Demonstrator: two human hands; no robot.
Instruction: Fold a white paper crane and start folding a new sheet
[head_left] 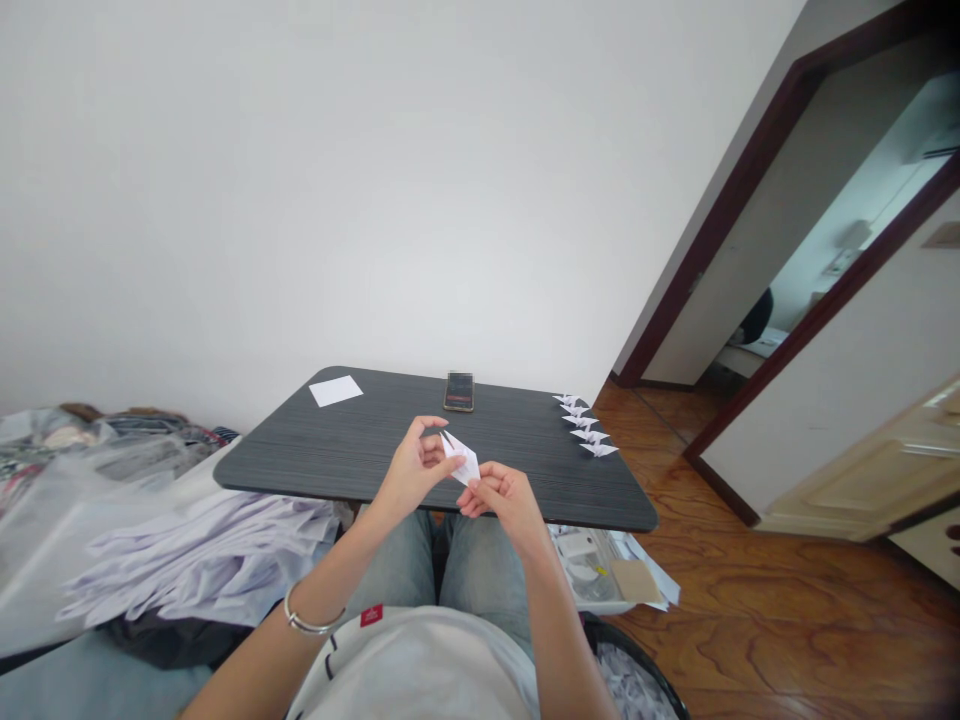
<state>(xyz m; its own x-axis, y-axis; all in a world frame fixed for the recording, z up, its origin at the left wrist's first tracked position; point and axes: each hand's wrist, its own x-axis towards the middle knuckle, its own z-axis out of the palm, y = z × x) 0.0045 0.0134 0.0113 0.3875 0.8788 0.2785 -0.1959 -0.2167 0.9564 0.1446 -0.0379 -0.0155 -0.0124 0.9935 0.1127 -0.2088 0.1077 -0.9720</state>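
Observation:
A small piece of folded white paper, pointed at its ends, is held between my two hands above the front part of the dark table. My left hand pinches its left side between thumb and fingers. At the lower right corner of the paper, my right hand has thumb and fingertips closed on it. Several folded paper cranes stand in a row near the table's right edge. A flat sheet of white paper lies at the far left.
A phone lies at the table's back edge, by the wall. Beside the table on the left is a heap of white folded papers. A container of odds and ends sits below right, near a dark bin holding white paper.

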